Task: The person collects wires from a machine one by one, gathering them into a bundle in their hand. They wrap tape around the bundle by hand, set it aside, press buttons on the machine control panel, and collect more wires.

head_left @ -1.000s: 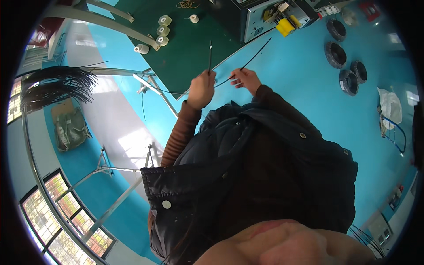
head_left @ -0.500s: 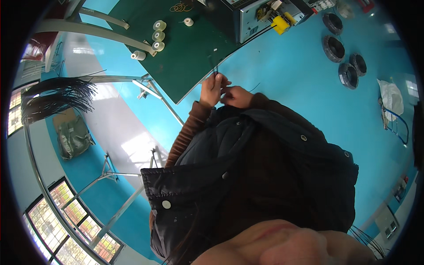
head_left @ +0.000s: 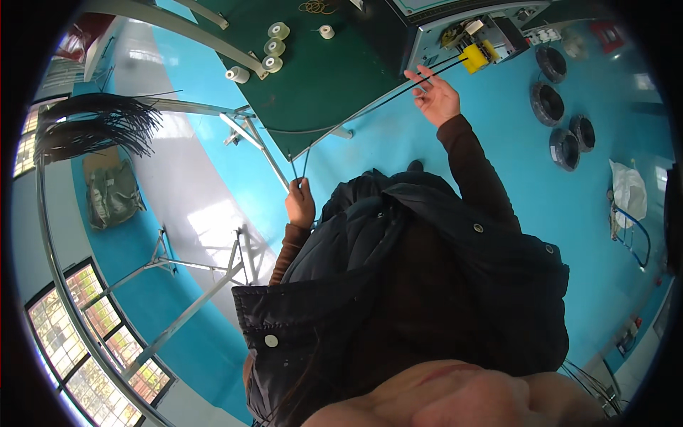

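My left hand (head_left: pixel 301 204) is closed in a pinch on thin black cable beside the near corner of the green table (head_left: pixel 334 78); two strands of it rise from the fingers. My right hand (head_left: pixel 435 99) is raised to the right, its fingers spread. Next to those fingers a black cable (head_left: pixel 384 102) runs from the yellow part (head_left: pixel 472 59) of a machine (head_left: pixel 491 32) down along the table edge to the left. Whether that cable touches the fingers I cannot make out.
Clear spools (head_left: pixel 273 47) and white thread spools (head_left: pixel 326 31) stand on the table. A bundle of black cables (head_left: pixel 99 124) hangs over a metal rail at left. Wrapped black coils (head_left: pixel 546 104) lie on the blue floor at right, with a white sack (head_left: pixel 628 188) beyond.
My hands were together by the table edge and have moved apart. The left came down and left with cable; the right went up and right toward the machine. A long cable now shows between.
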Action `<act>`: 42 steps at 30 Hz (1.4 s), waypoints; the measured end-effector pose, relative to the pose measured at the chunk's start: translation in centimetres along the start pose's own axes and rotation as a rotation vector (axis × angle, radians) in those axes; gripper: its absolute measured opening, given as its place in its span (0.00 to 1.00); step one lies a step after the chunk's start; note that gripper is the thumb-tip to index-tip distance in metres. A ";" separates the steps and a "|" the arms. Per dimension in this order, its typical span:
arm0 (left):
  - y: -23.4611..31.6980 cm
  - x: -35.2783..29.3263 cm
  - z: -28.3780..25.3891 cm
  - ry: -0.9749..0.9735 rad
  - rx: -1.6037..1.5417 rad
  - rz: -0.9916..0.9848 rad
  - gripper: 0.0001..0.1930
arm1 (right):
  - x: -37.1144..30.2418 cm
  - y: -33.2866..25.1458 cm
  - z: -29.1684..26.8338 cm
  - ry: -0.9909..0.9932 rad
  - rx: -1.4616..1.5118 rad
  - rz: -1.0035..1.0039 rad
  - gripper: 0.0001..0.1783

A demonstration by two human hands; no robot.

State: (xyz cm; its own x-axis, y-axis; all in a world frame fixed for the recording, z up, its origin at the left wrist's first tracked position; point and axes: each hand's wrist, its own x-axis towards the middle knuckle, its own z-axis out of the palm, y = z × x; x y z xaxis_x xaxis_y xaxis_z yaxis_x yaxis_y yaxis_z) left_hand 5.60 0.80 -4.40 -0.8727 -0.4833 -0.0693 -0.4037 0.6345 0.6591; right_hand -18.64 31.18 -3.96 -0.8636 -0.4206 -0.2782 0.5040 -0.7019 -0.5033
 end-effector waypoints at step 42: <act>13.5 7.2 4.1 -0.389 -0.395 0.224 0.15 | -6.2 10.9 3.0 -0.182 -1.146 -0.015 0.11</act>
State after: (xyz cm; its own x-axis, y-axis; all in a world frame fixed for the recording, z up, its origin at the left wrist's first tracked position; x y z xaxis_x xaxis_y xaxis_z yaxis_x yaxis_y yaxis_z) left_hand -7.22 8.38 0.95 -0.9913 -0.0598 -0.1169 -0.1310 0.3871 0.9127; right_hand -7.75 24.39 -5.32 -0.8075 -0.5581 -0.1910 0.1033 0.1850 -0.9773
